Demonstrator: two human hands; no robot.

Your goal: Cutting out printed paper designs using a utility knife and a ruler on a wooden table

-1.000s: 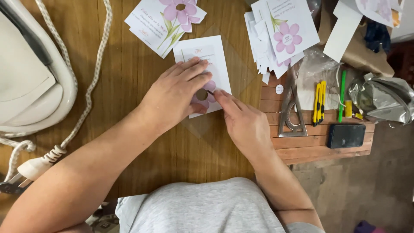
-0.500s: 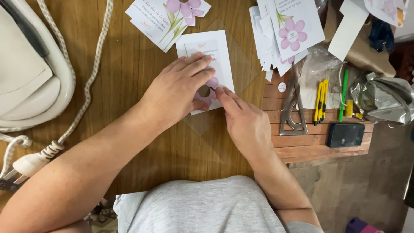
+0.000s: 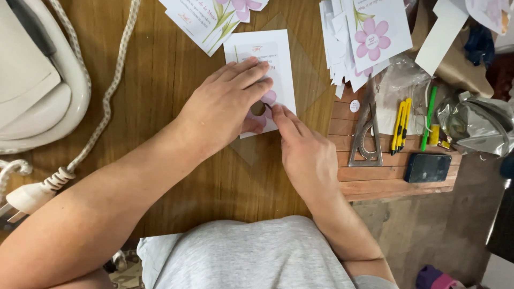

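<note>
Left hand [image 3: 225, 109] pressed flat, fingers together, pinning the white flower card [image 3: 265, 64] to the desk [image 3: 160, 80] mid-scene, right hand [image 3: 305, 155] fingertip steadying its lower edge against slipping.

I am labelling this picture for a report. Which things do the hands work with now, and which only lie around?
In use: left hand, right hand, white flower card, clear sleeve.

Lying about: card stack, yellow cutters, green pen, metal protractor, phone, cord.

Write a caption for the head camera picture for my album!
Two hands, left hand and right hand, press a flower card on a wooden table.
</note>
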